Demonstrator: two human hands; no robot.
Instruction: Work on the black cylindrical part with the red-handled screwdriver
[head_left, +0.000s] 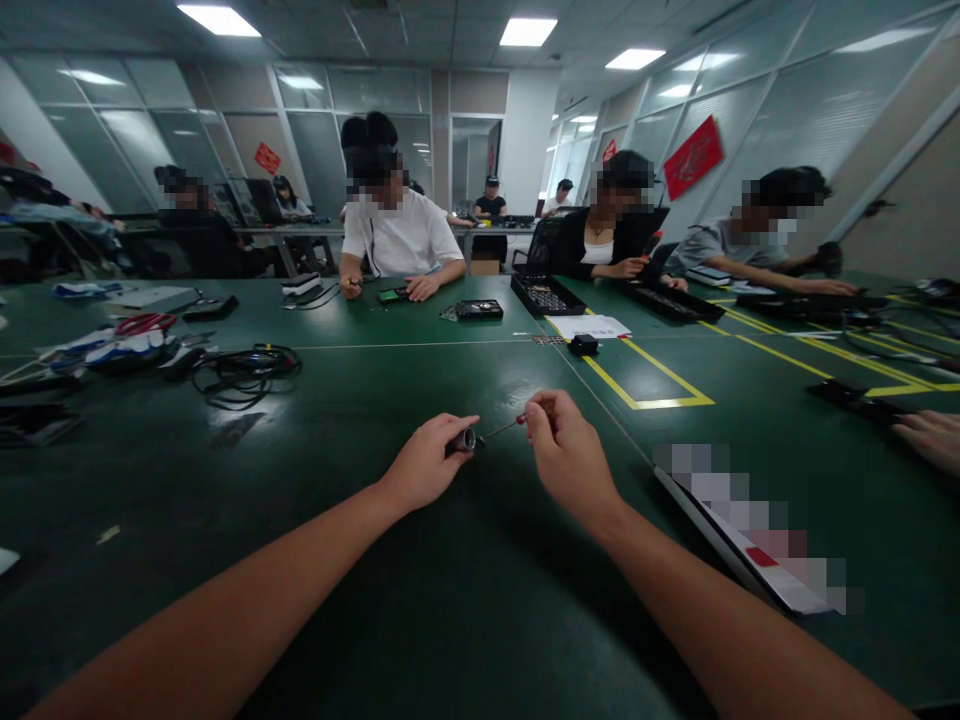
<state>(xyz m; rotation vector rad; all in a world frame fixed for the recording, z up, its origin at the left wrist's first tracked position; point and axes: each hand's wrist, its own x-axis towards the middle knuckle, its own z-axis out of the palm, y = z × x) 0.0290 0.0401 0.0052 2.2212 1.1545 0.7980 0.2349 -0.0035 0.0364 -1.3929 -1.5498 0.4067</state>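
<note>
My left hand (427, 462) is closed round a small dark cylinder with a round metallic open end (466, 440), which faces right. In my right hand (568, 450) is a screwdriver (520, 420) with a reddish handle and a thin shaft, gripped between thumb and fingers. Its shaft slants down to the left, and the tip is close to a small dark piece (481, 442) beside the cylinder's open end. I cannot tell whether the tip touches that piece. Both hands are just above the green table (420, 620).
Coiled black cables (247, 375) lie at left, near gloves (124, 345). A booklet (750, 540) is by my right forearm. Ahead are a small black block (583, 345), white papers (590, 327) and a black tray (547, 296). Co-workers sit opposite; another person's hand (930, 437) is at far right.
</note>
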